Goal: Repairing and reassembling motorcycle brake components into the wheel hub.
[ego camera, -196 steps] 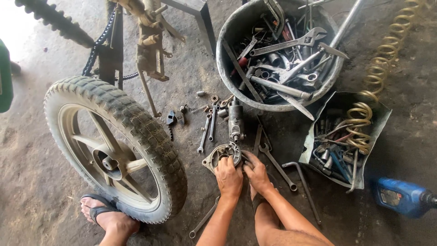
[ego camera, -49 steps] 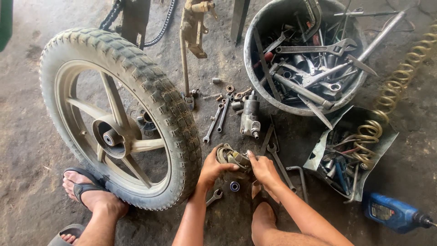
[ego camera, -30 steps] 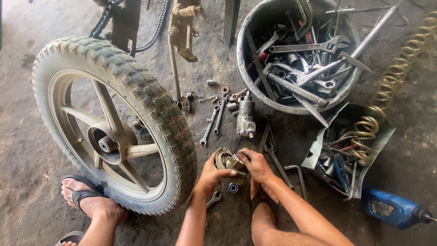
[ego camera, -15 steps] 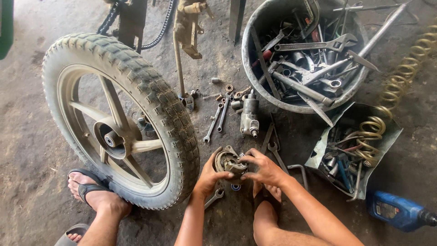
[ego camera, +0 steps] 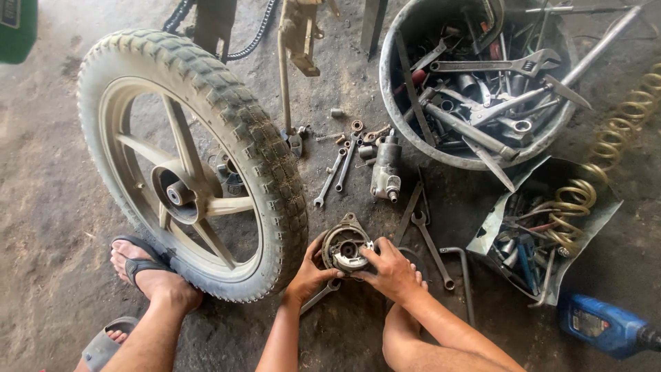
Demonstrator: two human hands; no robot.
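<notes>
A round metal brake drum plate [ego camera: 346, 246] with brake shoes inside is held just above the dirt floor. My left hand [ego camera: 311, 270] grips its lower left rim. My right hand [ego camera: 394, 270] holds its right side, thumb on the inner part. Right beside my left hand leans a motorcycle wheel [ego camera: 200, 162] with a knobby tyre and pale spokes, propped upright against my left foot in a sandal [ego camera: 148, 269].
Wrenches [ego camera: 339, 172] and small parts lie on the floor beyond my hands. A round tub [ego camera: 475, 76] full of tools stands at the back right. A torn box of tools with a coiled hose [ego camera: 558, 220] and a blue power tool [ego camera: 606, 324] lie to the right.
The brake plate has come up off the floor into both hands and been turned. The view has drifted slightly, with the wheel still leaning at my left.
</notes>
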